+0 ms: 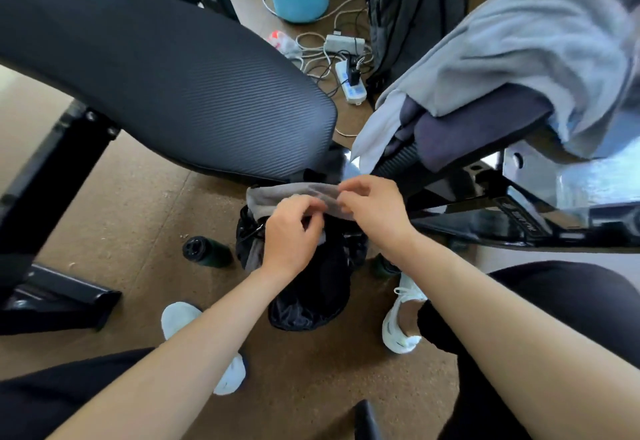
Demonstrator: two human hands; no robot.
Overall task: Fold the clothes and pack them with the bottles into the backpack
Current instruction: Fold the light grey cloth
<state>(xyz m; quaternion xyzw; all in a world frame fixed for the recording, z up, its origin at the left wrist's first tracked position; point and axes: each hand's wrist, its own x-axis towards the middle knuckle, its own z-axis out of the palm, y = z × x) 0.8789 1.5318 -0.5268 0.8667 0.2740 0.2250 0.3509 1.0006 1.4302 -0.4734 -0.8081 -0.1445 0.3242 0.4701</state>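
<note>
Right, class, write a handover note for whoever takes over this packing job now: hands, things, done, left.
Left hand and right hand both pinch a grey cloth over the backpack on the floor.
Bottle: beside it on the floor, unpacked.
Grey clothes: heaped on the chair, unfolded.
Done: cannot see inside.
Left: tuck cloth in, fold the heap, pack the bottle.

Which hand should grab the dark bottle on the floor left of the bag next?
Left, probably. The left hand is on the same side of the backpack as the dark bottle; the right hand would have to cross over the bag. Both pinch the grey garment.
</note>
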